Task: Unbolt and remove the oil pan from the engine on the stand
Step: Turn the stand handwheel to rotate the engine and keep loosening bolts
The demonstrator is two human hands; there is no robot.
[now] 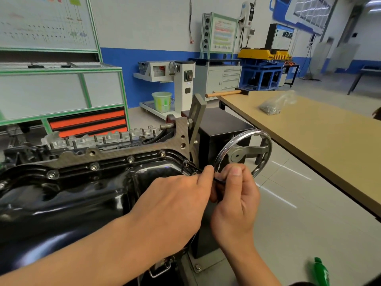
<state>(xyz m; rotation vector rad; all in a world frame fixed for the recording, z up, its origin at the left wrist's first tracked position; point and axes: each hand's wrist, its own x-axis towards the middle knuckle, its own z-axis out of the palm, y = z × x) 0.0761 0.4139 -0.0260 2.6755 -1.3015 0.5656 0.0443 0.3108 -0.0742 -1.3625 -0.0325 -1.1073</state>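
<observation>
A glossy black oil pan [68,195] faces up on the engine [99,141], which is clamped in the stand [218,129]. Several bolts [93,167] line the pan's far flange. My left hand [177,201] lies over the pan's right end, its fingertips at the right rim touching a thin black tool [219,180]. My right hand [235,195] pinches that tool just right of the pan's corner, thumb on top. The tool's tip and the bolt under it are hidden by my fingers.
The stand's chrome handwheel [243,153] sits directly behind my right hand. A tan table [321,129] to the right holds a bag of hardware [274,104] and a mallet [224,93]. A green bottle [321,272] lies on the floor. Cabinets line the left wall.
</observation>
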